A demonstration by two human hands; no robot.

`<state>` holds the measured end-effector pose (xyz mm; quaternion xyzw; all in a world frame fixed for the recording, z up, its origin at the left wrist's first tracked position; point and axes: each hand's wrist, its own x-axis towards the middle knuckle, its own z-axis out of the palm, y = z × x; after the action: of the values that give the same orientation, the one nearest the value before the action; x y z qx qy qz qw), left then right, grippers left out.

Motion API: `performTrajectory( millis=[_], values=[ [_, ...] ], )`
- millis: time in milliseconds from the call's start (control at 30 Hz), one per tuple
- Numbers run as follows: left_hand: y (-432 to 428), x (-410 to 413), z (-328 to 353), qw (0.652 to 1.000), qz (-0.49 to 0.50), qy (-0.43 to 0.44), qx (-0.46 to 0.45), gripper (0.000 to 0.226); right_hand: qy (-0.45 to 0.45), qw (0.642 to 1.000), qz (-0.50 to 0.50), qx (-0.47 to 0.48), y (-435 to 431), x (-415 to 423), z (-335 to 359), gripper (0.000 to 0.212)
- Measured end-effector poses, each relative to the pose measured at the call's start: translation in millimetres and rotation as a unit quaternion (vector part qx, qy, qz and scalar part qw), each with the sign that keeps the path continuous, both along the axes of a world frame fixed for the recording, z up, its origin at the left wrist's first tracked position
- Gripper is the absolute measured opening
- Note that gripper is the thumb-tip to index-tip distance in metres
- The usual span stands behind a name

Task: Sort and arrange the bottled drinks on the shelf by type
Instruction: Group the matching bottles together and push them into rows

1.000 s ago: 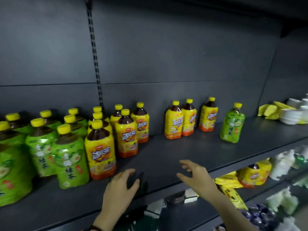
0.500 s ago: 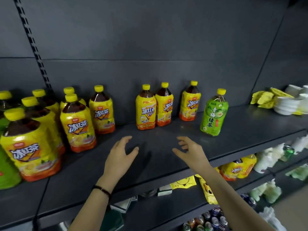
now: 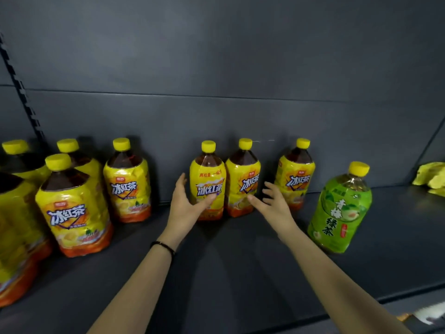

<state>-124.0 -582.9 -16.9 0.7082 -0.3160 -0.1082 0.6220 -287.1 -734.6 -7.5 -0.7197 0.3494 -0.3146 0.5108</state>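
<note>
Three yellow iced-tea bottles stand against the back wall of the dark shelf [image 3: 240,273]. My left hand [image 3: 186,204] is open, its thumb resting against the front of the left one [image 3: 208,175]. My right hand [image 3: 272,202] is open, its thumb tip touching the lower front of the middle one [image 3: 242,177], its fingers spread between that bottle and the right one [image 3: 297,174]. A single green-tea bottle [image 3: 340,209] stands further right and nearer me. More yellow bottles [image 3: 72,208] are grouped at the left.
A yellow crumpled packet [image 3: 431,177] lies at the shelf's far right. A slotted upright rail [image 3: 21,88] runs up the back wall at the left. Bare shelf surface lies in front of the bottles, under my forearms.
Both hands have reached forward from the front of the shelf to the yellow bottles at the back. The view has moved closer and shifted right.
</note>
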Motion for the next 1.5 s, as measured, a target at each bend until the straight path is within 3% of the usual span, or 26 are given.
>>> performTrajectory(
  millis=[133, 233, 400, 767, 1100, 1400, 1500],
  values=[
    [-23, 9, 5, 0.999, -0.015, 0.019, -0.020, 0.090, -0.032, 0.998, 0.033, 0.037, -29, 26, 9, 0.088],
    [-23, 9, 5, 1.000, 0.004, 0.022, -0.011, 0.073, -0.053, 0.993, 0.090, 0.050, -40, 39, 16, 0.077],
    [-15, 6, 5, 1.000, 0.025, 0.008, 0.004, 0.071, -0.073, 0.987, 0.117, 0.086, -42, 45, 12, 0.073],
    [28, -33, 5, 0.997, 0.069, 0.014, -0.011, 0.073, -0.092, 0.988, 0.101, 0.067, 2, 18, 1, 0.068],
    [116, -70, -4, 0.991, 0.125, 0.022, -0.034, 0.076, -0.101, 0.982, 0.149, 0.061, 80, 8, -10, 0.066],
    [203, -50, -11, 0.976, 0.212, 0.016, -0.056, 0.089, -0.112, 0.973, 0.190, 0.071, 142, 32, -13, 0.068],
    [224, -32, -5, 0.974, 0.225, 0.001, -0.027, 0.086, -0.116, 0.973, 0.185, 0.076, 154, 45, -14, 0.069]
  ],
)
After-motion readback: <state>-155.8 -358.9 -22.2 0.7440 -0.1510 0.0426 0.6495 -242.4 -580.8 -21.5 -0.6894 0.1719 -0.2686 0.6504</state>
